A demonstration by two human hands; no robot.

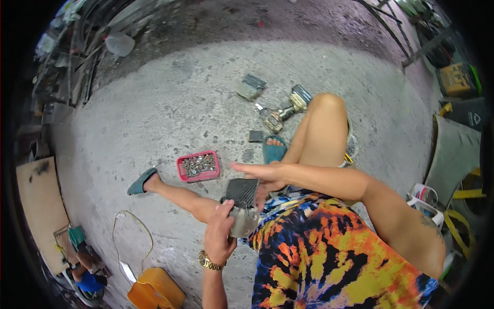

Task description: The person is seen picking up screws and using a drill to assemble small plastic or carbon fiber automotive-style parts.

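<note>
My left hand point(220, 232), a gold watch on its wrist, is closed round a block-like object point(243, 222) in front of my lap. That object has a black ribbed upper part and a greyish, cloudy lower part; I cannot tell its kind. Just above its far edge, my right hand point(265, 174) is held flat with fingers stretched out, and seems to hold nothing. Whether its palm touches the object is hidden. Beyond the hands, a pink basket point(216, 172) holds several small metal fasteners point(198, 166) on the concrete floor.
A cordless power tool point(280, 112) lies beside my right knee. Near it are a similar black-and-cloudy block point(251, 86) and a small dark square piece point(256, 136). An orange container point(156, 289) and a looped cord point(116, 242) are at the lower left. A board point(41, 206) leans at far left.
</note>
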